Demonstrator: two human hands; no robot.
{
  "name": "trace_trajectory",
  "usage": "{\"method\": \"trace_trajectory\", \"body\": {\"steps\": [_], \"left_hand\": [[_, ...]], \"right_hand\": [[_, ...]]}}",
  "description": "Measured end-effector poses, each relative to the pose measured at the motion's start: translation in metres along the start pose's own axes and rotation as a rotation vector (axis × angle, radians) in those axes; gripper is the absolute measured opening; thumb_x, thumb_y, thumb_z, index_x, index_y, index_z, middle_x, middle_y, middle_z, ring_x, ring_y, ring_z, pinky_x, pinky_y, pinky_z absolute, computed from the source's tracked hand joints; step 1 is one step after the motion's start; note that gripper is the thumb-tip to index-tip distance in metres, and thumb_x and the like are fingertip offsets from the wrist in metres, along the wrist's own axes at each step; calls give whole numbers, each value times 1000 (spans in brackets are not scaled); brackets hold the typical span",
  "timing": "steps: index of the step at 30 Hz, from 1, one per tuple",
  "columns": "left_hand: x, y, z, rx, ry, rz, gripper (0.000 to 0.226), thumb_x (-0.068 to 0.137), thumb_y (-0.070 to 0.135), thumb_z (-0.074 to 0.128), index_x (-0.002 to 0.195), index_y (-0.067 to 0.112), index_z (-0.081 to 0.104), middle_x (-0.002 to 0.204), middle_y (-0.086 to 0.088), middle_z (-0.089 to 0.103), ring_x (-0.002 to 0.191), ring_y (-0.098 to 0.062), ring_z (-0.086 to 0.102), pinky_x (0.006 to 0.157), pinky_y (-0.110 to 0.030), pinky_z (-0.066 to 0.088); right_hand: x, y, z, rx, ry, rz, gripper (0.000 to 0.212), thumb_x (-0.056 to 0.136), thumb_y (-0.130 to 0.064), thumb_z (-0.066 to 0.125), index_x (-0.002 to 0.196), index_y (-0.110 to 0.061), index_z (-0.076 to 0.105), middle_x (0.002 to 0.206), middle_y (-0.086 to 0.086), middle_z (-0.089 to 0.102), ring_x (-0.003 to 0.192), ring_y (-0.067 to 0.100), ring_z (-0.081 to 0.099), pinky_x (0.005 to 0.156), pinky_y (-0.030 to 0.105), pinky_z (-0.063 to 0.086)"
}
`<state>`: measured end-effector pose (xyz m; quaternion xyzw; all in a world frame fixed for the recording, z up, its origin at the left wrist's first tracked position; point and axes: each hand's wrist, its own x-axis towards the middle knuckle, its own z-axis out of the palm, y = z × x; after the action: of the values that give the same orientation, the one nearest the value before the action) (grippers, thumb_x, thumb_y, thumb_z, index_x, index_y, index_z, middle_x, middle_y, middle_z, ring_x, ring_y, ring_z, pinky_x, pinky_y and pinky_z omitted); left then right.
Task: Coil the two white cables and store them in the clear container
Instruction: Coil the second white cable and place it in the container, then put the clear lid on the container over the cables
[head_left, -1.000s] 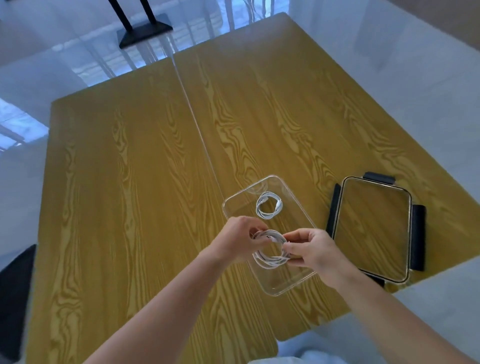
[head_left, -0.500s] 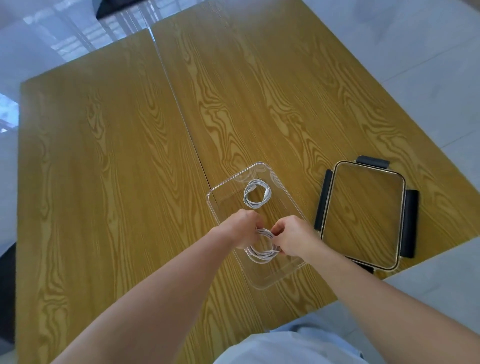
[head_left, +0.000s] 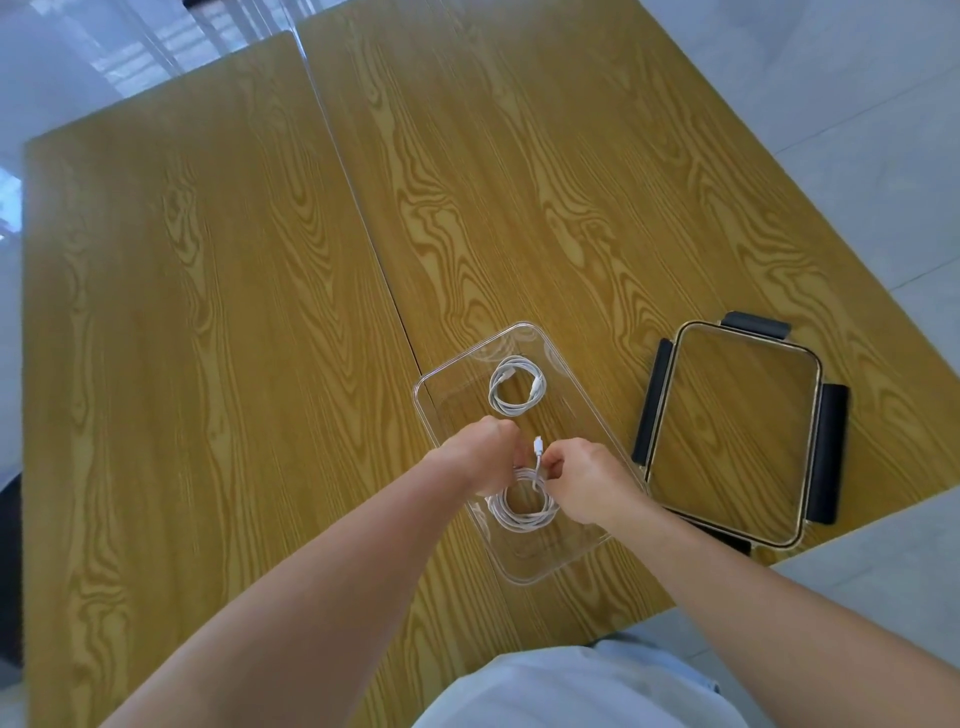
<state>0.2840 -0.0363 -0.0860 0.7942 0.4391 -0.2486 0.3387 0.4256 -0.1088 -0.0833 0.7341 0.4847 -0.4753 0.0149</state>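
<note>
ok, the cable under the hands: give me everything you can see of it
The near cable is thin, white and wound into a round coil of several loops. It lies in the near half of the clear container, whether resting on the floor is unclear. One end with a small white plug sticks up from the coil. The right hand pinches that end just below the plug; the left hand covers the coil's far left edge. It sits apart from the other coil.
</note>
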Motion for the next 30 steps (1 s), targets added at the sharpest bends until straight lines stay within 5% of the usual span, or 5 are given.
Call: {"method": "trace_trajectory", "body": {"steps": [9,14,18,24,30], "left_hand": [[-4,-2,-4,-26,4,0,39,86,-2,55,112,21,72,108,4,73,96,-18,68,83,-31,58],[-9,1,-7,-68,-18,9,36,89,3,52,111,23,73,108,7,70,97,-15,64,88,-33,56],[-18,2,-12,-175,4,-21,23,89,13,51,81,25,69,87,6,66,75,-19,58,74,-40,56],[-43,3,-27,-986,142,-181,17,93,36,67,100,24,77,92,4,79,87,-10,75,78,-28,62],[-64,2,-33,-1624,269,-228,22,95,28,63,95,14,80,105,-13,78,97,-26,75,69,-31,61]], "right_hand": [[-2,0,-6,85,-80,21,14,94,-32,60,100,-29,72,81,-8,72,60,7,62,50,23,48],[-8,-1,-13,223,-111,47,15,91,-34,60,88,-32,74,86,-2,76,69,13,64,68,37,58],[-20,3,-23,470,-140,39,11,92,-30,63,84,-34,70,94,6,78,83,21,70,95,49,56],[-46,28,-47,936,-147,10,18,99,-21,61,113,-15,70,106,3,78,98,15,74,83,26,58],[-64,68,-68,1263,46,0,22,103,-18,52,115,-12,69,106,5,79,101,18,74,89,33,57]]}}
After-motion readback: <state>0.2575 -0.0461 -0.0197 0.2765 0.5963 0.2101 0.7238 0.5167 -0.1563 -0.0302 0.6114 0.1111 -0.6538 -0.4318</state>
